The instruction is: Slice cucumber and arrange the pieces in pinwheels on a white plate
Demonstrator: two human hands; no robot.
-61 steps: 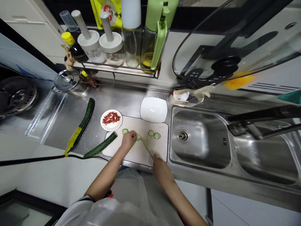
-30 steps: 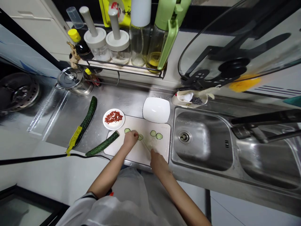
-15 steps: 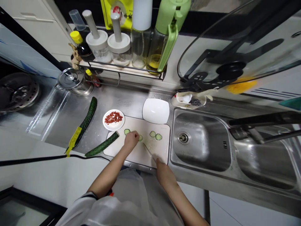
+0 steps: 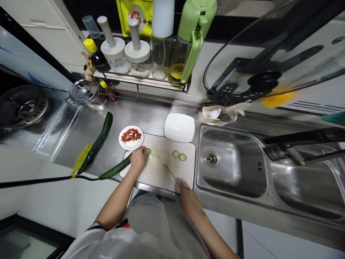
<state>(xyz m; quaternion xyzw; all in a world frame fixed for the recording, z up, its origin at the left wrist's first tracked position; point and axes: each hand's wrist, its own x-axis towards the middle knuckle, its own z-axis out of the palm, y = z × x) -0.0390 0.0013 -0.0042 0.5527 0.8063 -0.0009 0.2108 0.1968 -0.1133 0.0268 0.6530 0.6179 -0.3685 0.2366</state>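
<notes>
My left hand (image 4: 138, 158) is closed at the left part of the white cutting board (image 4: 185, 176), its fingertips pinched at a pale green cucumber slice (image 4: 148, 151). Beside that hand lies a cut length of cucumber (image 4: 115, 170), its far end partly behind my fingers and its near end past the board's edge. My right hand (image 4: 190, 199) grips a knife (image 4: 171, 172) at the board's front edge, the blade pointing up and left. Two cucumber slices (image 4: 182, 157) lie close together on the right side of the board.
Behind the board are a plate of chopped red pieces (image 4: 131, 135) and a white dish (image 4: 179, 127). A long cucumber (image 4: 99, 144) lies at left, near a lidded pot (image 4: 87, 95). The sink (image 4: 231, 162) adjoins the board's right. A condiment rack (image 4: 151, 81) hangs above.
My left hand has moved left across the board, toward the cut cucumber. The slice that lay mid-board is gone from there. My right hand with the knife has stayed nearly in place.
</notes>
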